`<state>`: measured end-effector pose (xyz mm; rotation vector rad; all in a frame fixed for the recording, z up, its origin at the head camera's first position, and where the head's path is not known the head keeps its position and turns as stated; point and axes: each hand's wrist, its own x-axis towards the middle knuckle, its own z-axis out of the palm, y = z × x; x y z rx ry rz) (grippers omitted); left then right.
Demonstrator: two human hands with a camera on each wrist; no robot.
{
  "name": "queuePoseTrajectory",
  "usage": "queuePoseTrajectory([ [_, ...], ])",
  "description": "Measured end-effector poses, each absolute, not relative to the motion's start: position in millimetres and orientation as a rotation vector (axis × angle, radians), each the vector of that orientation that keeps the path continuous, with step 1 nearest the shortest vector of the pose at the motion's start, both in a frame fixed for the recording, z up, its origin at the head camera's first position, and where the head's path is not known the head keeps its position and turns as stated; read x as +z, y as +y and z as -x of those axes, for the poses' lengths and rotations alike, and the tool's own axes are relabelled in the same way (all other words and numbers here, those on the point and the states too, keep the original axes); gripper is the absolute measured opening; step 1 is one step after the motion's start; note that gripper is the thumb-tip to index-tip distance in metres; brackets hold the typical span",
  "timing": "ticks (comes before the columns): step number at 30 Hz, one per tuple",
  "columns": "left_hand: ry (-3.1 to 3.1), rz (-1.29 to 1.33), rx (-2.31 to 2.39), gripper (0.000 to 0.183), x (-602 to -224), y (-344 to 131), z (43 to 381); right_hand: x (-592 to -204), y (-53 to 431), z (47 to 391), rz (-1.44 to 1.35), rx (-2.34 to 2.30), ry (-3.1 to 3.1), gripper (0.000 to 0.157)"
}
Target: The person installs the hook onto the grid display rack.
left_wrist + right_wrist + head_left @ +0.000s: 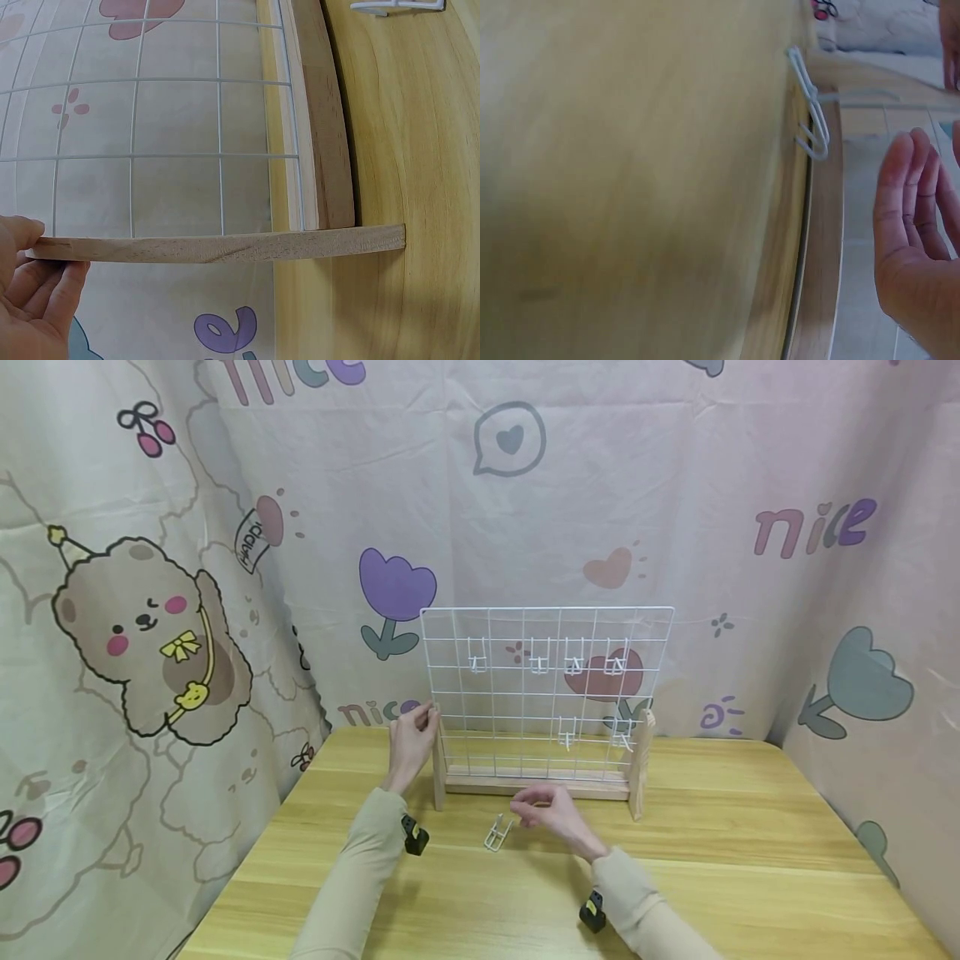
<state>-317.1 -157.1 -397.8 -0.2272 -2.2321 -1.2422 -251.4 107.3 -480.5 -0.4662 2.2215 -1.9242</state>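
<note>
At the left end of the wooden stand, my left hand (pixel 412 743) pinches the top of the upright side post (pixel 217 247) between thumb and fingers. A white wire grid (pixel 547 607) stands upright between the two posts. On the table in front of it lies one loose white wire hook (pixel 497 835), which also shows in the right wrist view as a white wire hook (pixel 810 112). Just to the right of that hook hovers my right hand (pixel 551 810), its fingers loosely bent and holding nothing.
Several white hooks hang on the grid, among them an upper-left hook (pixel 477 662) and a lower hook (pixel 567 737). A wooden base bar (pixel 536 788) joins the posts, with the right post (pixel 641 768) beyond. A printed curtain (pixel 510 510) hangs behind the wooden table (pixel 735 827).
</note>
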Motion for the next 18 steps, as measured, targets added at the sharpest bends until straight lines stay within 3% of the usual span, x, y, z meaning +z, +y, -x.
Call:
queuePoseTrajectory([
  [6, -2.24, 0.232, -1.235, 0.032, -397.2, -157.6, 317.3, -483.8, 93.1, 248.5, 0.554, -1.823, 2.286, 0.028],
  [18, -2.236, 0.237, -1.238, 0.032, -397.1, -158.0, 316.4, -486.5, 82.2, 247.8, 0.467, -1.853, 2.352, 0.019],
])
